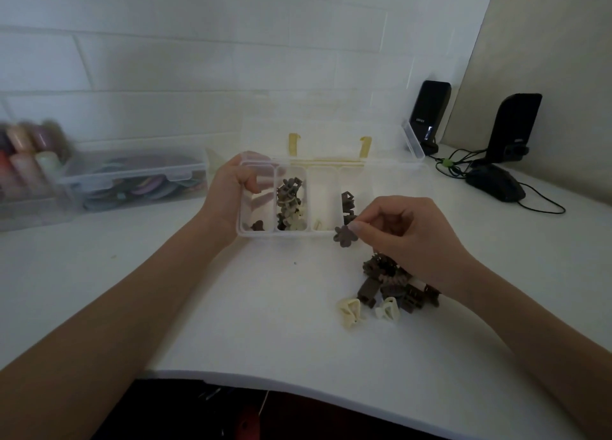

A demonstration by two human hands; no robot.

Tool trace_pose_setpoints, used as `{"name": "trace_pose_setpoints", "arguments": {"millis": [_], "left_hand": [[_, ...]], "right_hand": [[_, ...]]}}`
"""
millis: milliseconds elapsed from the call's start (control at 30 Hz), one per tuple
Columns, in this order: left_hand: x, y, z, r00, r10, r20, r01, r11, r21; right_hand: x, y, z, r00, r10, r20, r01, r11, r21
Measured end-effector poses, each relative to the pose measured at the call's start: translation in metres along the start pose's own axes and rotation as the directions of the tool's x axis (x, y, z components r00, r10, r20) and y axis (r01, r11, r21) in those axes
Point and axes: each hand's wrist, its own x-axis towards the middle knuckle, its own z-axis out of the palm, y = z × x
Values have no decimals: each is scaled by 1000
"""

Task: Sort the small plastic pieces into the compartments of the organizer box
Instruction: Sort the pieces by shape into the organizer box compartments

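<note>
Your right hand (402,237) pinches a small brown flower-shaped plastic piece (345,236) between thumb and fingertips, holding it just at the near right corner of the organizer box (291,233). Your left hand (228,191) grips the box's left end, fingers curled over the rim into the leftmost compartment. The box is clear, thin-walled plastic with rounded dividers, its hinged lid (331,135) standing open behind, with two pale yellow latches.

In the leftmost compartment lies one dark flower piece (257,225). The second holds a heap of brown and cream clips (289,204), knobbly and flower-like. The third has a single cream piece (318,225) at its near end; the fourth holds dark, angular, boxy clips (347,204).

On the smooth white tabletop (265,307), under and near your right wrist, sits a loose pile of unsorted pieces (390,284): brown rectangular and ribbed clips, with two cream heart-like open shapes (351,310) at its front edge.

To the left stands another clear lidded container (132,181) with coloured contents, blurred. At the far right are two glossy black speakers (515,128) and a black mouse (496,183).
</note>
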Motion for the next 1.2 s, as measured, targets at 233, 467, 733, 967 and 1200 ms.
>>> {"name": "trace_pose_setpoints", "arguments": {"millis": [233, 467, 733, 967, 1200], "left_hand": [[3, -2, -1, 1000, 9, -7, -9, 1000, 0], [1, 0, 1, 999, 11, -35, -11, 1000, 14], [-1, 0, 3, 998, -7, -54, 9, 999, 42], [-1, 1, 3, 999, -16, -48, 18, 999, 48], [-2, 2, 4, 997, -51, -56, 52, 998, 30]], "right_hand": [[13, -9, 8, 994, -93, -61, 87, 991, -104], [62, -32, 36, 951, -264, -161, 147, 845, -514], [65, -35, 43, 980, -124, -154, 4, 793, -609], [59, -36, 41, 993, -70, -94, -2, 794, -608], [55, -43, 47, 988, -145, 54, 108, 402, -909]]}}
